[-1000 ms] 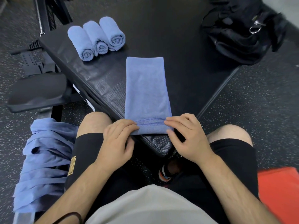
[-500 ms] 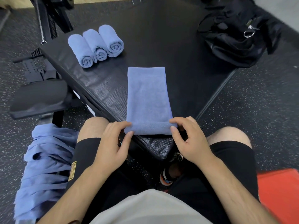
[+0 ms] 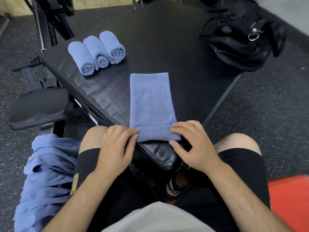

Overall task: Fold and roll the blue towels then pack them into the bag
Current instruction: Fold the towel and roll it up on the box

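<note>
On the near corner of the black padded bench (image 3: 167, 52): one folded blue towel (image 3: 150, 101), laid lengthwise, its near end turned over into a first short roll. Left hand (image 3: 115, 148): palm down, wrist low over the thigh, fingertips (image 3: 134, 131) pinching the roll's left end. Right hand (image 3: 195, 144): palm down, fingers curled over the roll's right end, thumb under its near edge, pinching it. Three rolled towels (image 3: 97, 52): side by side, touching, far left of bench. Black bag (image 3: 237, 41): far right corner of bench. Heap of loose towels (image 3: 46, 178): beside the left thigh.
</note>
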